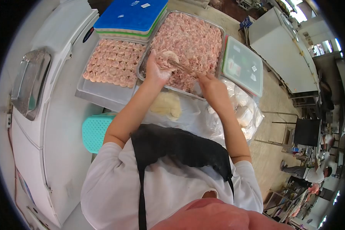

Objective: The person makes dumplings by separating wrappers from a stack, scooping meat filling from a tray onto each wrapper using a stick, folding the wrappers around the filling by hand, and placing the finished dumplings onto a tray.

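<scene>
My left hand (156, 72) holds a round, pale dumpling wrapper (172, 56) with minced meat on it, above the near left edge of the meat tray. Gripped in my right hand (214, 90) is a thin spatula (183, 68), which looks wooden. Its tip touches the filling in the wrapper. Under both hands is a large metal tray (223, 28) full of minced meat (191, 40). To the left, rows of filled dumplings (113, 63) fill much of a plastic tray. A pile of pale dough wrappers (166, 105) lies on the work surface nearer my body.
Blue-lidded stacked containers (132, 15) stand at the back left, and a lidded clear container (242, 65) at the right. A plastic bag (241, 113) with white contents lies by my right forearm. A turquoise stool (96, 132) and white freezer (65, 115) are left. Another person (314, 174) stands far right.
</scene>
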A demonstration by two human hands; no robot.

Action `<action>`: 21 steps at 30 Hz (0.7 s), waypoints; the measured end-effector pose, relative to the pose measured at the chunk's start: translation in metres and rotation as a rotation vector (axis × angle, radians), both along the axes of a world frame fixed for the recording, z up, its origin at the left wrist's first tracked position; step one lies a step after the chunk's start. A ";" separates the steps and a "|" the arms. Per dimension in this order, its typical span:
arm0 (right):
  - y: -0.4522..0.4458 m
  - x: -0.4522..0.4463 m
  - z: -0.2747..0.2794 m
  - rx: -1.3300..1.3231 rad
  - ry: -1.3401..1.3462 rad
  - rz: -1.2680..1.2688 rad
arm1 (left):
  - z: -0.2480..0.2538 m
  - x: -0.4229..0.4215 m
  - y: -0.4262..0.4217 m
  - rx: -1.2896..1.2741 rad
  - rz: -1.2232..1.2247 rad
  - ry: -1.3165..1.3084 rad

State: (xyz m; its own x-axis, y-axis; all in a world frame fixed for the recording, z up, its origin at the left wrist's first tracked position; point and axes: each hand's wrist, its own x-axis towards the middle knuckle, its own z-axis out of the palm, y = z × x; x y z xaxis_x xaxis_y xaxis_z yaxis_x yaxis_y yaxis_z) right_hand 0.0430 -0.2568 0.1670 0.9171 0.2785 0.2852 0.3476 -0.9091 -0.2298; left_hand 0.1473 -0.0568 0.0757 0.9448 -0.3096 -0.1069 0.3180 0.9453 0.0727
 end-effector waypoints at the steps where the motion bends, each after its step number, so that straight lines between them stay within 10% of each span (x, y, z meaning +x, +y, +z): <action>1: 0.002 0.005 -0.018 0.027 -0.012 -0.012 | -0.046 0.020 0.002 -0.223 -0.107 -0.219; 5: -0.003 0.022 -0.059 0.044 -0.050 -0.069 | -0.009 -0.009 -0.007 0.413 0.055 -0.072; 21: 0.018 -0.006 0.041 -0.058 0.059 0.035 | 0.050 -0.003 0.003 0.326 0.035 0.159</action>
State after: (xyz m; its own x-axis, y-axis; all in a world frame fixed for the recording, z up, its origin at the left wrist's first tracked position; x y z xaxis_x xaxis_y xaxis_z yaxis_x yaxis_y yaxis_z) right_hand 0.0375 -0.2391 0.2080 0.9214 0.3250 0.2131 0.3665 -0.9091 -0.1980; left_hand 0.1446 -0.0536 0.1253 0.9177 -0.2027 -0.3415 0.3176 0.8909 0.3246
